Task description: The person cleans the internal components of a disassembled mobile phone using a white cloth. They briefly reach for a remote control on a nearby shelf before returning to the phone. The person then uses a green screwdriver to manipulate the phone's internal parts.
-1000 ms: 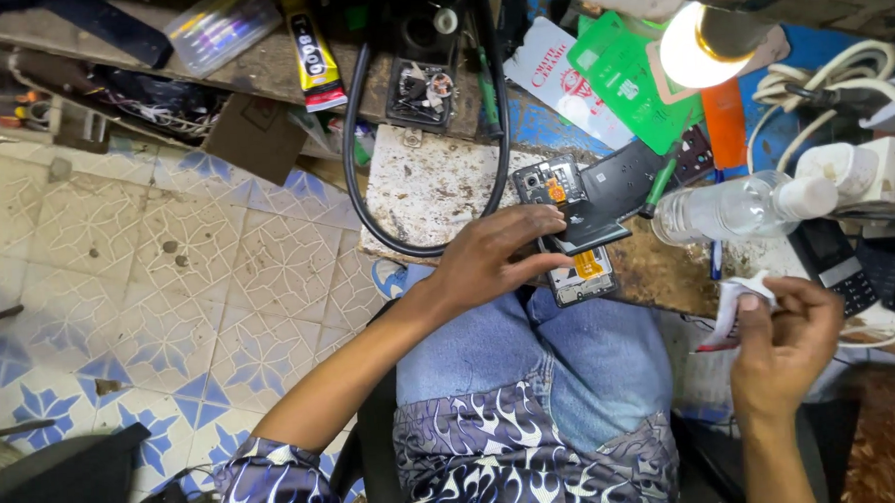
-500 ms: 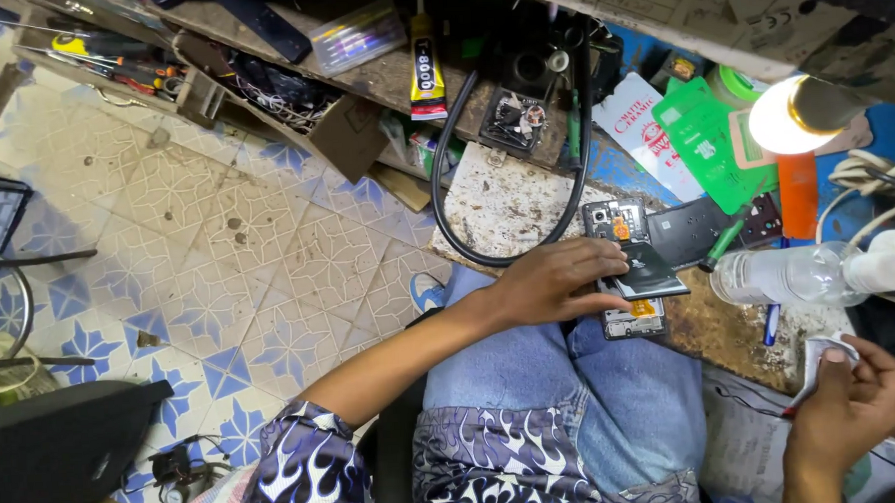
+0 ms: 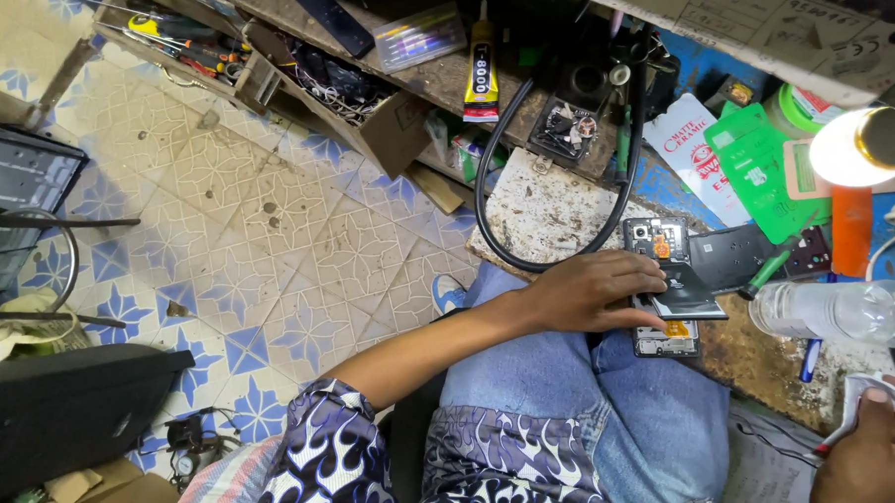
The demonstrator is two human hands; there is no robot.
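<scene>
I see the opened phone (image 3: 665, 303) lying on the stained tabletop (image 3: 545, 213) with my left hand (image 3: 593, 291) spread flat on it, fingers apart, while far right near the edge my right hand (image 3: 876, 455) pinches a small white tube (image 3: 854, 401), a clear bottle (image 3: 827, 313) lying between them.

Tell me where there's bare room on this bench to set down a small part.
Barest: the speckled pale slab inside the black hose loop, left of the opened black phone. Crowded: right of the phone, with green tools, clear plastic bottle and lit lamp.
</scene>
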